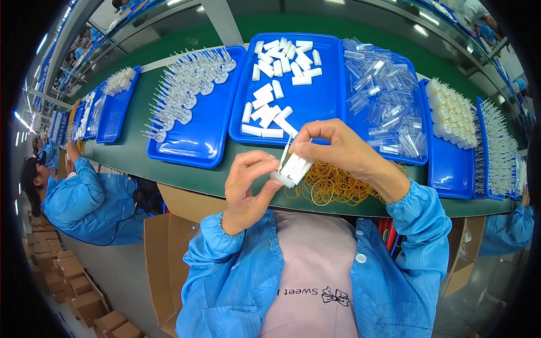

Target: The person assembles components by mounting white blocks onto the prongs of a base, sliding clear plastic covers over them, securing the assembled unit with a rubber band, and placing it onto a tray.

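Note:
Both my hands meet just above the near edge of the green table (135,158). My left hand (248,188) grips the lower end of a small bundle of white plastic pieces (293,168). My right hand (344,152) pinches the top of the same bundle, its fingers closed over it. A thin pale strand runs up from the bundle along my right fingers. Right behind the hands lies a heap of yellow rubber bands (332,183). Further back a blue tray (315,101) holds several loose white pieces (270,96).
A blue tray (191,149) of clear pointed parts lies at left, and a tray of clear tubes (380,96) at right. More blue trays (451,169) stand further right. A person in a blue coat (84,203) sits at left. Cardboard boxes (163,248) stand under the table.

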`<state>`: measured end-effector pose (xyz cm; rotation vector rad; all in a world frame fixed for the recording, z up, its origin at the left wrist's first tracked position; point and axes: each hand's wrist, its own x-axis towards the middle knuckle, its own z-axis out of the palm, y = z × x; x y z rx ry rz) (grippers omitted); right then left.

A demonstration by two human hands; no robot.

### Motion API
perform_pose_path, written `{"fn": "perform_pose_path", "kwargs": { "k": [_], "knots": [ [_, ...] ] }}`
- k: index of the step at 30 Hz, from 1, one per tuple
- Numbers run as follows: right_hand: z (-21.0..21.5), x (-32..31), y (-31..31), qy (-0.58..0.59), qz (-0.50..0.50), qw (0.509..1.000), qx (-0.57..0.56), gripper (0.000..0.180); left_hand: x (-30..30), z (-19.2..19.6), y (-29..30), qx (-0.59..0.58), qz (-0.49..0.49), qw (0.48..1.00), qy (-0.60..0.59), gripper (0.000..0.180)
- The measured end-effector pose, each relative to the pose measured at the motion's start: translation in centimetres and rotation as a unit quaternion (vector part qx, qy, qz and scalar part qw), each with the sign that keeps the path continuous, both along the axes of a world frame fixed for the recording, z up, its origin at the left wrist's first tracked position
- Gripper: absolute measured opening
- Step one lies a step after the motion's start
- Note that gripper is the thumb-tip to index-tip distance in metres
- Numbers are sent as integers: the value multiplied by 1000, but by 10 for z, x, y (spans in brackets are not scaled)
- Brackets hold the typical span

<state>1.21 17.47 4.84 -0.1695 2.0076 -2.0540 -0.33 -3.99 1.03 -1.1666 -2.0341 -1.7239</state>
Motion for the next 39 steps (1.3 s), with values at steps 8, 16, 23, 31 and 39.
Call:
{"fn": "perform_pose_path", "kwargs": {
  "k": [8, 16, 23, 31, 39],
  "knots": [
    [4, 4, -4, -43, -25, 998, -30, 19, 3, -8, -5, 1, -18, 975, -222, 23],
    [9, 16, -18, 24, -100, 994, -22, 17, 4, -6, -3, 55, -15, 975, -217, 15],
    [1, 12, -15, 20, -94, 995, -7, 18, 3, -13, -5, 51, -18, 971, -232, 16],
    [-44, -38, 15, 189, -99, 930, 299, 26, -21, -16, -20, 146, -2, 924, -352, 18],
    [-80, -56, 5, 304, -94, 809, 494, 13, -23, -24, -30, 169, 46, 913, -369, 26]
  ]
}}
